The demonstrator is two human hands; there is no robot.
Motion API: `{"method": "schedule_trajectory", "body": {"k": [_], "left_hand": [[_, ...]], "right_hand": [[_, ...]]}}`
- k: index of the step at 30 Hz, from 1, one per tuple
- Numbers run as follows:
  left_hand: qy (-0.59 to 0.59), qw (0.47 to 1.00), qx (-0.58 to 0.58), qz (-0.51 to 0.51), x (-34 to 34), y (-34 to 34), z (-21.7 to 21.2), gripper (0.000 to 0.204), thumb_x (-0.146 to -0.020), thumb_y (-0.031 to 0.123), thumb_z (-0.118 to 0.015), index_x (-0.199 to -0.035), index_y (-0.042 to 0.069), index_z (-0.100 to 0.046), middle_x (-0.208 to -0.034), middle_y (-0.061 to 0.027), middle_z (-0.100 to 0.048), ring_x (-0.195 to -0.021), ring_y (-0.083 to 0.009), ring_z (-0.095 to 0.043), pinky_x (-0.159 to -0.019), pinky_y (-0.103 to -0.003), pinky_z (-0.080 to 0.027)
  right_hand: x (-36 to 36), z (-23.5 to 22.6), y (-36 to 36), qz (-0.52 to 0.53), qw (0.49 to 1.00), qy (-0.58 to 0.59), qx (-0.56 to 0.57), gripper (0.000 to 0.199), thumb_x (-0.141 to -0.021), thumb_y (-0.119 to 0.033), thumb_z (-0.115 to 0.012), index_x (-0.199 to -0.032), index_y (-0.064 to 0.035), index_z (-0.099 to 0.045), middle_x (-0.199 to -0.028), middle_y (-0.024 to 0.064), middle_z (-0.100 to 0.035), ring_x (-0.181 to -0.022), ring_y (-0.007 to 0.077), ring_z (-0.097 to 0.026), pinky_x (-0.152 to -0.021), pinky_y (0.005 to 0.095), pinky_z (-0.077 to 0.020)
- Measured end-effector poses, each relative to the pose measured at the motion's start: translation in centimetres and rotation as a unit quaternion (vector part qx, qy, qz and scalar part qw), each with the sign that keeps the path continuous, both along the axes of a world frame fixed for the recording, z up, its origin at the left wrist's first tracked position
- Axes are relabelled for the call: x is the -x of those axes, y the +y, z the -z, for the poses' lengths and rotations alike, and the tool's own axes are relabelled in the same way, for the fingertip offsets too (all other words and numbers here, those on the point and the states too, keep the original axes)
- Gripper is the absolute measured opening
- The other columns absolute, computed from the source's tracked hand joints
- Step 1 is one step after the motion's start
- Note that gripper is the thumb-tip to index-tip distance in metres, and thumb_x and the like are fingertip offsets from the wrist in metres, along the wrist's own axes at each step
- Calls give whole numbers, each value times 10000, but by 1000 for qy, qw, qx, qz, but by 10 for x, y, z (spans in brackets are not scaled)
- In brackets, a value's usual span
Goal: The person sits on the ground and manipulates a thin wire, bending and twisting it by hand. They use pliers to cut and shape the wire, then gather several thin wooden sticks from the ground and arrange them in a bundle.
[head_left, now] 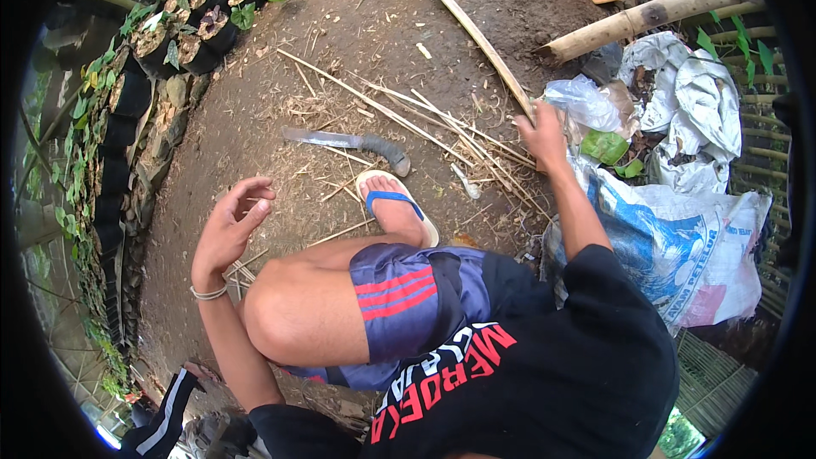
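Fingers closing on a bamboo strip, other hand idle

Fingers of the right hand [541, 132] are wrapping around the near end of a long bamboo strip [466, 24], grasping it where it meets the ground beside the sacks; the rest of the strip is running away up the frame over bare earth, so the grip at its end is probably giving the most leverage for dragging or lifting it. The left hand [231, 223] is hanging loose above the dirt, fingers curled but holding nothing, likely kept free for balance while the person is crouching. Between the hands, a foot in a blue-strapped sandal [396, 204] is planting itself on the soil. Just beyond it a machete [348, 143] is lying flat, near enough to reach. Thin split slivers [425, 123] are lying scattered between blade and right hand. White plastic sacks [680, 238] are slumping at the person's right, a thick bamboo pole [650, 14] is resting above them, and black seedling bags [161, 51] are lining the left edge.
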State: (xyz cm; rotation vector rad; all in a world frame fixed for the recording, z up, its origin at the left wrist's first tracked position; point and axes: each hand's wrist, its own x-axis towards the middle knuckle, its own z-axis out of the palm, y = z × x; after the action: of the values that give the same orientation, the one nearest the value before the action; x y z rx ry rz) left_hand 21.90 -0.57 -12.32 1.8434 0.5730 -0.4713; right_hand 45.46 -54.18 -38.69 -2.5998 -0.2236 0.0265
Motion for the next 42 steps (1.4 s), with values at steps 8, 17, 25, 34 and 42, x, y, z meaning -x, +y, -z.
{"method": "schedule_trajectory", "body": {"k": [8,17,25,34,42], "left_hand": [[-35,998,1,-55,18,8,-8,421,-1063,208,-680,-1434,30,-592,-1237,-87,-680,-1133,-166,-630,-996,-330,-535],[-2,998,-23,-58,45,28,3,406,-1065,190,-674,-1425,23,-593,-1233,-84,-687,-1125,-161,-641,-987,-320,-541],[-25,996,-3,-83,46,41,12,426,-1048,276,-712,-1387,31,-630,-1194,-69,-701,-1074,-162,-641,-969,-318,-534],[-308,730,-609,-46,33,39,0,949,-734,356,-931,-1557,245,-472,-1621,-173,-366,-1495,-417,-352,-1163,-584,-338],[-149,826,-542,-41,214,43,31,170,-937,228,-712,-1099,180,-691,-921,-46,-724,-967,-289,-744,-836,-462,-570]], "right_hand": [[45,65,200,-161,967,67,184,734,-900,-474,-762,-1489,-91,-549,-1548,205,-493,-1459,438,-417,-1215,665,-290],[28,62,225,-172,982,-63,48,267,-922,-237,-687,-1046,-18,-779,-1373,172,-574,-1345,371,-469,-1083,564,-390],[19,-18,207,-163,981,-25,-104,337,-964,-334,-764,-973,-12,-664,-1018,188,-640,-950,422,-654,-807,510,-530],[0,-168,258,-456,880,-54,-124,157,-914,-77,-801,-917,25,-682,-746,111,-576,-651,193,-523,-614,346,-443],[77,-228,422,-663,731,-137,-87,288,-817,-103,-878,-1057,-28,-737,-956,103,-688,-886,276,-642,-774,402,-518]]}}
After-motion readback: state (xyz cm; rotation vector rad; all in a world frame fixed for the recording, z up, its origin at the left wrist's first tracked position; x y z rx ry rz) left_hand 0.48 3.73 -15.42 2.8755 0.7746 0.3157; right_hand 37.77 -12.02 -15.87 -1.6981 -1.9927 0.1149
